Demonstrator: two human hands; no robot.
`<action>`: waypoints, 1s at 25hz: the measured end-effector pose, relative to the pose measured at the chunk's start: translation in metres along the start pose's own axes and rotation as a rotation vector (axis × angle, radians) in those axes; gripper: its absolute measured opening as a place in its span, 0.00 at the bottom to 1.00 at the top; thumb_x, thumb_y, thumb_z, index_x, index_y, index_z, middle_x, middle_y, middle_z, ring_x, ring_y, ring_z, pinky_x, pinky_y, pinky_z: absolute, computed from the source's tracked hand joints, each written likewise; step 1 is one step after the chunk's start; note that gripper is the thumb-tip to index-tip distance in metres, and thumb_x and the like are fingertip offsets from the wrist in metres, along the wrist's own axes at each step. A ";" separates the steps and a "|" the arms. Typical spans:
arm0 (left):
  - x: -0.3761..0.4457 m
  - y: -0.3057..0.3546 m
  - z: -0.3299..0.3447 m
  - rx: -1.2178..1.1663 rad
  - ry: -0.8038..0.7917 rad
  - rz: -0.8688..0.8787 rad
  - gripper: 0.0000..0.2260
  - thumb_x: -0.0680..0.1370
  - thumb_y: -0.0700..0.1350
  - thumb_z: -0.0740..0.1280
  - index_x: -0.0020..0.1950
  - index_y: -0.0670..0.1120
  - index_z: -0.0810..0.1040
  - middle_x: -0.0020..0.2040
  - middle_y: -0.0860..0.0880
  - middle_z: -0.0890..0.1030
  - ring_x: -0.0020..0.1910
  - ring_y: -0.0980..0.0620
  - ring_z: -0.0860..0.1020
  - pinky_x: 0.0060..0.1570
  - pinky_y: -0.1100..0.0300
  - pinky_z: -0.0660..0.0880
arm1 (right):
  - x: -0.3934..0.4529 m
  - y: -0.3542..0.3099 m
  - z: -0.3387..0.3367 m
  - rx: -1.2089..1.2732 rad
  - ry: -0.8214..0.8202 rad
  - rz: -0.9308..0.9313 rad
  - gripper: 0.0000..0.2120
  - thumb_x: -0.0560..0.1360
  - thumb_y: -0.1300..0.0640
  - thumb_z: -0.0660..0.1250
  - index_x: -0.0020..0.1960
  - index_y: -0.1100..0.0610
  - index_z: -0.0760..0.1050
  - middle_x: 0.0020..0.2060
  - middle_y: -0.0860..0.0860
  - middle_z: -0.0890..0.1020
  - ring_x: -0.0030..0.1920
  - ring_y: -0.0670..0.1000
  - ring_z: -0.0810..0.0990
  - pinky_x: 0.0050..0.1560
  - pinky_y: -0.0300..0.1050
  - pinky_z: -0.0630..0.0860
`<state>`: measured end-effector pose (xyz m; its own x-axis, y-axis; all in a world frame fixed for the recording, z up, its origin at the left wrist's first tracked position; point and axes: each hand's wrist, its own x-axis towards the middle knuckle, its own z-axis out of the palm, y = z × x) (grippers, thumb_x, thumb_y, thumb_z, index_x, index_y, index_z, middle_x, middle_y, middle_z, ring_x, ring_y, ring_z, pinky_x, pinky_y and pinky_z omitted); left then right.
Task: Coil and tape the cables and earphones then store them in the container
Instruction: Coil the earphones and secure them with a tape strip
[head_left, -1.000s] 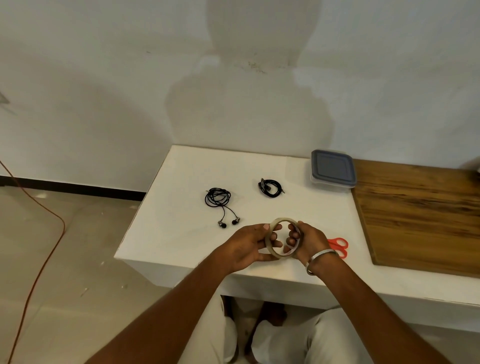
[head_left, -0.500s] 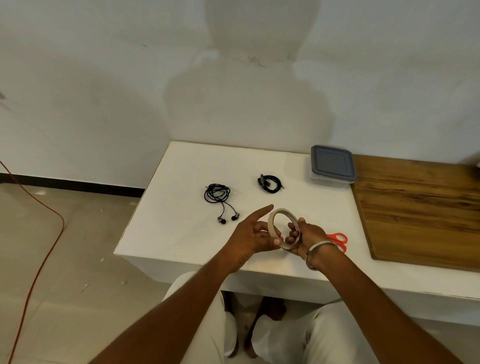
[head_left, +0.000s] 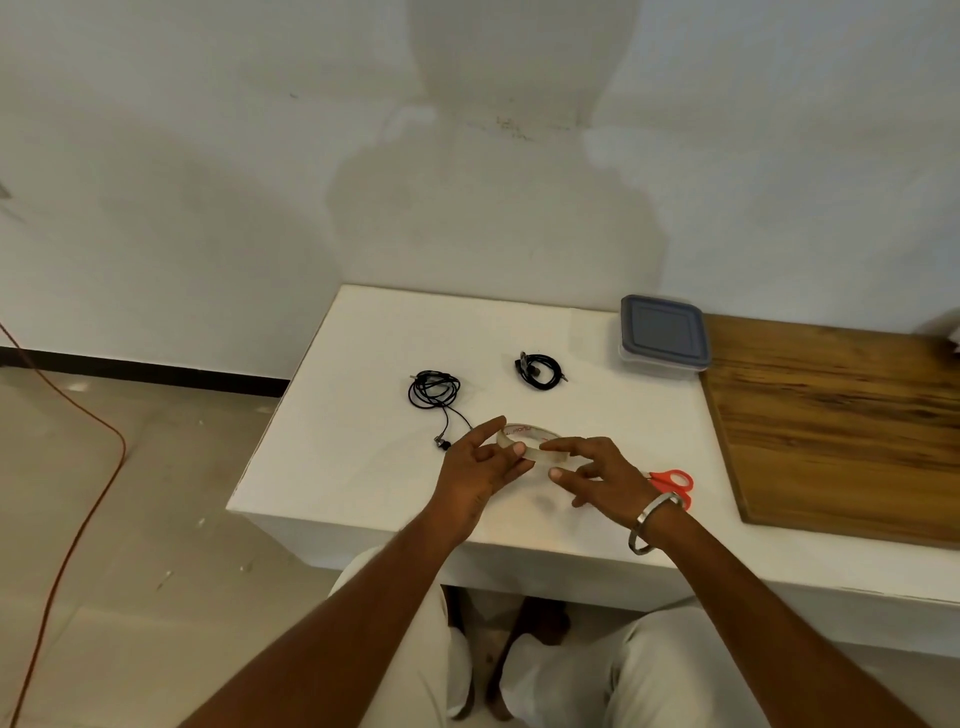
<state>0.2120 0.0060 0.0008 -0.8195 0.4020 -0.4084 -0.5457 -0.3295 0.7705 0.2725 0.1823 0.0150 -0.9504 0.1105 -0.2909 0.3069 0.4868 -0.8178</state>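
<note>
A roll of clear tape (head_left: 535, 440) is held over the front of the white table (head_left: 363, 415). My left hand (head_left: 480, 465) pinches its left side with the forefinger stretched out. My right hand (head_left: 595, 475) touches the roll's right side with fingers and thumb spread along the tape. Black earphones (head_left: 435, 397) lie coiled behind my left hand, their buds trailing toward it. A smaller coiled black cable (head_left: 541, 370) lies farther back. The lidded container (head_left: 664, 332) with a grey lid stands at the back right.
Red-handled scissors (head_left: 672, 480) lie just right of my right hand. A wooden board (head_left: 841, 431) covers the table's right part. An orange cord (head_left: 78, 519) runs across the floor at the left. My knees sit under the table's front edge.
The tape roll has tipped from nearly upright to lying flatter. My right hand has come out of the ring and now spreads its fingers along the roll's right side.
</note>
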 end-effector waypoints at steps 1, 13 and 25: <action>0.000 0.000 0.000 -0.003 -0.001 -0.006 0.23 0.74 0.32 0.69 0.69 0.40 0.71 0.54 0.35 0.82 0.51 0.44 0.83 0.47 0.57 0.82 | 0.002 0.003 0.000 -0.071 0.035 -0.023 0.11 0.74 0.54 0.68 0.56 0.46 0.76 0.55 0.51 0.70 0.44 0.53 0.78 0.41 0.39 0.78; -0.004 -0.002 0.002 0.048 -0.079 -0.017 0.22 0.74 0.31 0.69 0.67 0.41 0.72 0.47 0.39 0.84 0.49 0.45 0.84 0.46 0.59 0.81 | 0.011 -0.005 0.008 -0.160 0.130 -0.031 0.09 0.69 0.44 0.71 0.34 0.46 0.77 0.40 0.51 0.74 0.37 0.51 0.76 0.41 0.46 0.77; 0.002 0.003 -0.002 -0.020 -0.067 -0.083 0.20 0.76 0.34 0.68 0.67 0.39 0.72 0.49 0.39 0.84 0.48 0.47 0.84 0.47 0.60 0.81 | 0.003 0.006 -0.012 -0.105 -0.033 -0.096 0.10 0.75 0.54 0.67 0.55 0.55 0.79 0.48 0.50 0.71 0.40 0.47 0.76 0.39 0.39 0.78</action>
<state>0.2087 0.0038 0.0014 -0.7579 0.4850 -0.4363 -0.6154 -0.3094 0.7250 0.2708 0.1961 0.0148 -0.9724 0.0308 -0.2312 0.2056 0.5816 -0.7871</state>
